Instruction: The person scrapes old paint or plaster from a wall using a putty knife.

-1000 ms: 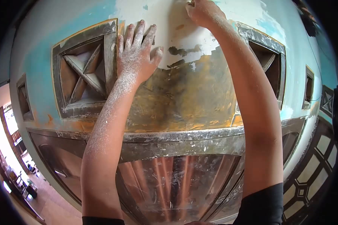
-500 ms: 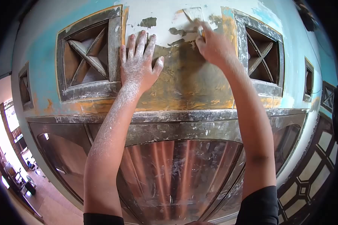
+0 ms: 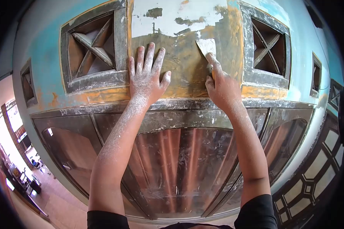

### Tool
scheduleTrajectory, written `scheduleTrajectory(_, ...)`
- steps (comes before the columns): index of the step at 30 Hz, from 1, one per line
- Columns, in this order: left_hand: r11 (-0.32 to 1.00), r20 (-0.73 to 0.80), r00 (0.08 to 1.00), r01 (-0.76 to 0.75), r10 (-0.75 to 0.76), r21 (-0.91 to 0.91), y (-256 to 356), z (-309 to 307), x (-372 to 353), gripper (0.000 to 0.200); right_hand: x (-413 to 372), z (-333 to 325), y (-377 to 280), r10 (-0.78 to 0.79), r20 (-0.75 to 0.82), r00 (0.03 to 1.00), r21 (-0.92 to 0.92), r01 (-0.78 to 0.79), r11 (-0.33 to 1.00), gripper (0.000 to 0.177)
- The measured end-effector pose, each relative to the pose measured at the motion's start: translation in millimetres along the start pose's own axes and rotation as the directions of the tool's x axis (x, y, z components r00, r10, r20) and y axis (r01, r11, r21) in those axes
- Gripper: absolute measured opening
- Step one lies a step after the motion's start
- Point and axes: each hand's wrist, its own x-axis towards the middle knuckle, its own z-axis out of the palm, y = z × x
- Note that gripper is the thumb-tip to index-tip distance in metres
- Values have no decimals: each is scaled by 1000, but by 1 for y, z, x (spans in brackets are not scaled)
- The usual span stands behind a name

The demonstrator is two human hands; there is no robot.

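My right hand (image 3: 223,87) is wrapped round the handle of a putty knife (image 3: 207,46), its index finger laid along the blade. The broad, whitish blade points up and lies over the brown, scraped part of the wall (image 3: 183,72). Dusted with white powder, my left hand (image 3: 147,76) lies flat with fingers spread on the same brown surface, near the left vent's frame. Above both hands is a patch of white paint (image 3: 195,11) with ragged edges and dark bare spots.
Wooden vents with crossed slats stand on the left (image 3: 93,49) and right (image 3: 267,47). Below runs a paint-spotted wooden frame (image 3: 187,119) over a glass pane (image 3: 179,168) with reddish curtain folds behind. A lattice door (image 3: 313,179) is at far right.
My right hand has brought the putty knife down from the white paint onto the brown area. The view has shifted a little, and my left hand appears slightly lower on the wall.
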Motion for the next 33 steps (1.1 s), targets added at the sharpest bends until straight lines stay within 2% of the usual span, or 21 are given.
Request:
scheduleTrajectory(5, 1000, 40, 999, 11, -11, 0, 9, -1, -28, 79, -26, 12, 2, -25, 27, 999, 81, 23, 996, 78)
scheduleTrajectory(7, 1000, 52, 999, 15, -14, -2, 12, 0, -39, 79, -34, 21, 4, -56, 28, 998, 218, 49, 975, 80)
scheduleTrajectory(8, 1000, 59, 998, 17, -16, -5, 14, 0, -44, 79, -37, 25, 4, -54, 35, 998, 217, 45, 975, 80)
scheduleTrajectory(10, 998, 108, 994, 35, -29, -51, 21, -2, -55, 79, -44, 30, 0, -48, 0, 999, 404, 43, 914, 80)
scheduleTrajectory(11, 997, 102, 994, 36, -28, -75, 25, -1, -59, 78, -48, 32, -4, -47, 10, 999, 407, 39, 913, 80)
scheduleTrajectory(13, 989, 111, 994, 29, -13, -142, 33, 0, -67, 73, -52, 35, -17, 60, -6, 998, 609, -44, 792, 74)
scheduleTrajectory(16, 959, 134, 991, 21, 18, -283, 49, -7, -73, 60, -55, 42, -31, 23, -9, 1000, 709, -10, 705, 66)
scheduleTrajectory(17, 952, 168, 985, 7, 47, -307, 52, -9, -74, 57, -54, 56, -33, -26, -110, 994, 755, 100, 648, 59)
scheduleTrajectory(18, 944, 200, 977, -7, 77, -330, 55, -10, -74, 55, -57, 53, -44, -20, -20, 1000, 824, 28, 566, 58)
scheduleTrajectory(19, 888, 167, 982, -7, 94, -460, 58, -12, -74, 45, -59, 50, -50, -54, -70, 996, 830, 88, 551, 58)
scheduleTrajectory(20, 891, 166, 982, -3, 88, -454, 61, -14, -74, 45, -59, 48, -54, -88, -121, 989, 833, 150, 533, 58)
scheduleTrajectory(22, 574, 174, 983, 173, -54, -801, 67, -22, -70, 35, -55, 62, -53, -119, -158, 980, 849, 196, 490, 58)
scheduleTrajectory(23, 594, 77, 991, 125, -107, -795, 67, -24, -65, 29, -53, 68, -52, -141, -195, 971, 861, 238, 449, 59)
scheduleTrajectory(24, 597, 74, 991, 125, -109, -792, 64, -33, -60, 29, -53, 70, -54, -145, -196, 970, 862, 241, 446, 59)
scheduleTrajectory(26, 366, 441, 888, 455, -127, -812, 58, -47, -49, 26, -53, 72, -56, -168, -183, 969, 802, 246, 545, 60)
scheduleTrajectory(27, 440, 328, 931, 365, -161, -820, 58, -39, -51, 27, -52, 61, -56, -173, -114, 978, 733, 200, 650, 63)
scheduleTrajectory(28, 441, 324, 932, 363, -163, -821, 54, -40, -47, 27, -50, 45, -57, -176, -116, 977, 732, 204, 650, 63)
scheduleTrajectory(29, 529, 295, 942, 333, -158, -781, 46, -41, -43, 27, -46, 30, -58, -233, -71, 970, 456, 239, 857, 64)
scheduleTrajectory(30, 610, 266, 952, 301, -149, -733, 38, -44, -38, 27, -44, 22, -56, -268, -10, 963, 124, 267, 956, 66)
scheduleTrajectory(32, 688, 280, 941, 330, -188, -647, 20, -56, -23, 26, -21, 21, -41, -301, -198, 933, -35, 300, 953, 69)
scheduleTrajectory(33, 724, 288, 937, 337, -197, -602, 9, -62, -15, 26, -3, 16, -31, -357, -300, 885, -129, 333, 934, 67)
